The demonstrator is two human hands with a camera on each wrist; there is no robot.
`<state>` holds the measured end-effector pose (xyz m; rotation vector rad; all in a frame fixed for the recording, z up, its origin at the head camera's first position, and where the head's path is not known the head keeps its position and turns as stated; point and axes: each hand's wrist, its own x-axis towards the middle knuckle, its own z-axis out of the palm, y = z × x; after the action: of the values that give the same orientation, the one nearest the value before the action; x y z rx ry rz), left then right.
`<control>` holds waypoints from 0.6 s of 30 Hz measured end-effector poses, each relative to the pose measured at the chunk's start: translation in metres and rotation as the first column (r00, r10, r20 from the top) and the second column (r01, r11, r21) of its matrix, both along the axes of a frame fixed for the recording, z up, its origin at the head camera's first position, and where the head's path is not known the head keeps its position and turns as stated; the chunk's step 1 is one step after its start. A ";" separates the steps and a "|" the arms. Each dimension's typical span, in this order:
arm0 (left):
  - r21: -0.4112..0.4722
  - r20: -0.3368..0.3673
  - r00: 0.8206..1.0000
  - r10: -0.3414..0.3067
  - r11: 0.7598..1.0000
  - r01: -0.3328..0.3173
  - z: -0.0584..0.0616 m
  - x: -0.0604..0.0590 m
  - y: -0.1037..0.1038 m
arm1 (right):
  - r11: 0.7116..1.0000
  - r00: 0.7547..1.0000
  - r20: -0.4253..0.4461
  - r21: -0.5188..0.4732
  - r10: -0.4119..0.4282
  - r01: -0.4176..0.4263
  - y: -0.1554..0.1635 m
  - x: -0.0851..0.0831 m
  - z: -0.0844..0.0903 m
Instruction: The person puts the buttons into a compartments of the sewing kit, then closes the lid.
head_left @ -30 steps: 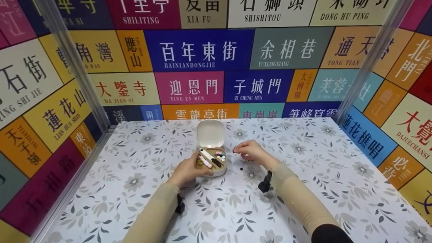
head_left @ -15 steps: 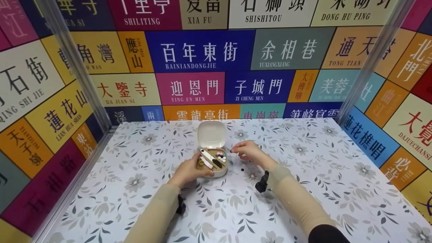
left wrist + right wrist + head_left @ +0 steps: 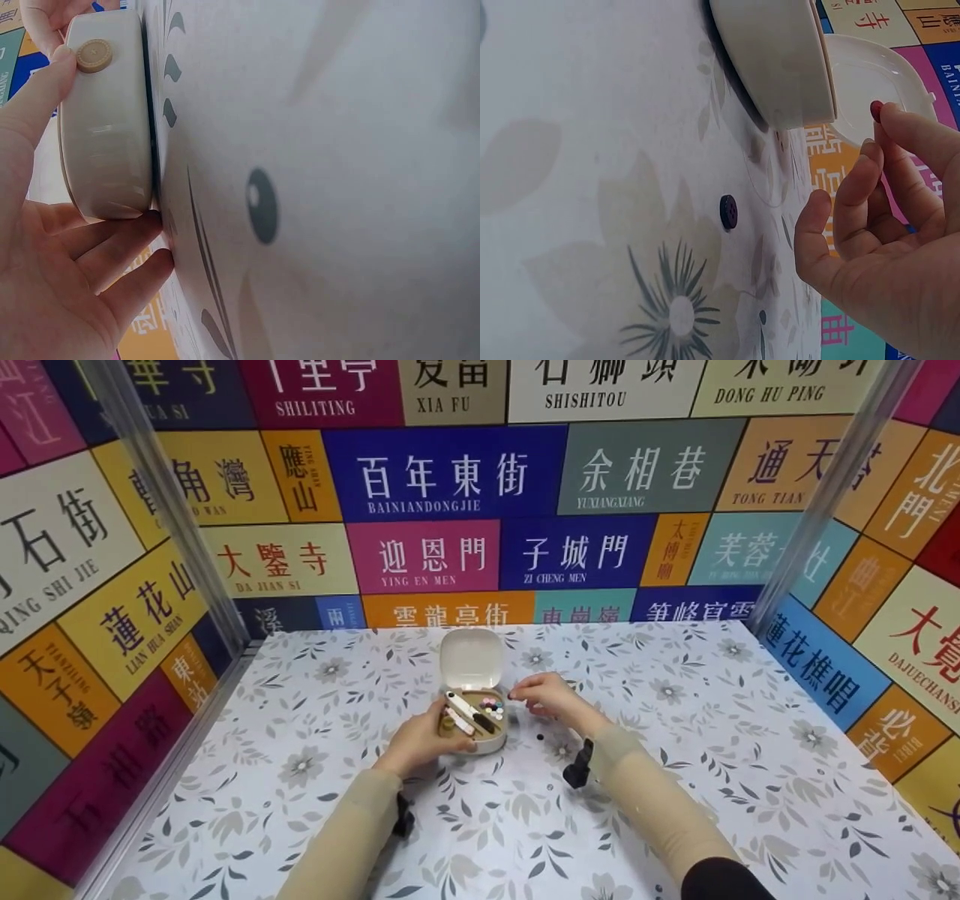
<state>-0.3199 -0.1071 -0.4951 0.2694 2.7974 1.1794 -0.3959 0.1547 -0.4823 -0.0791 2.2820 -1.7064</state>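
A white sewing box (image 3: 491, 743) stands on the table with its lid (image 3: 471, 658) raised. Thumb and fingers of my left hand (image 3: 416, 741) grip its left side; in the left wrist view the thumb lies beside a tan button-shaped catch (image 3: 94, 55). Inside the box are a white-and-black stick-like tool (image 3: 470, 711), a white piece below it, and several small coloured round pieces (image 3: 492, 707). Just right of the box, my right hand (image 3: 551, 697) pinches a small dark red button (image 3: 876, 112) between thumb and forefinger, above the tabletop.
A dark four-hole button (image 3: 728, 212) lies on the flower-patterned tabletop (image 3: 300, 810), right of the box. Panels with large lettering (image 3: 450, 472) wall in the back and both sides.
My right hand has shifted slightly left, bringing the pinched button closer to the box's right edge. My left hand keeps its grip on the box.
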 end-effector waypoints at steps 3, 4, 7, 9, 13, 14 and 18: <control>-0.013 -0.009 1.000 0.003 1.000 -0.003 0.000 0.000 0.000 | 1.000 1.000 0.013 -0.021 -0.007 0.007 -0.004 -0.001 -0.001; -0.015 -0.014 1.000 0.002 1.000 -0.002 0.000 0.000 0.001 | 1.000 1.000 0.018 -0.029 -0.008 0.008 -0.005 -0.001 -0.002; -0.011 -0.013 1.000 0.000 1.000 0.000 0.000 -0.001 0.001 | 1.000 1.000 0.011 -0.022 -0.011 0.011 -0.007 -0.002 -0.002; -0.004 -0.009 1.000 -0.002 1.000 0.002 0.000 -0.001 0.001 | 1.000 1.000 0.013 -0.015 -0.013 0.013 -0.008 -0.001 -0.001; 0.000 0.008 1.000 0.003 1.000 -0.003 -0.001 -0.001 0.001 | 1.000 1.000 0.022 -0.005 -0.007 0.007 -0.011 0.001 0.006; 0.002 0.010 1.000 0.004 1.000 -0.004 -0.001 -0.001 0.001 | 1.000 1.000 0.021 -0.001 -0.006 0.006 -0.012 0.000 0.006; 0.006 0.008 1.000 0.002 1.000 -0.002 -0.001 -0.001 0.001 | 1.000 1.000 0.015 0.019 -0.005 0.004 -0.014 -0.002 0.008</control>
<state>-0.3205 -0.1058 -0.4966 0.2622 2.7888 1.1865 -0.3979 0.1405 -0.4738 -0.0573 2.2891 -1.6816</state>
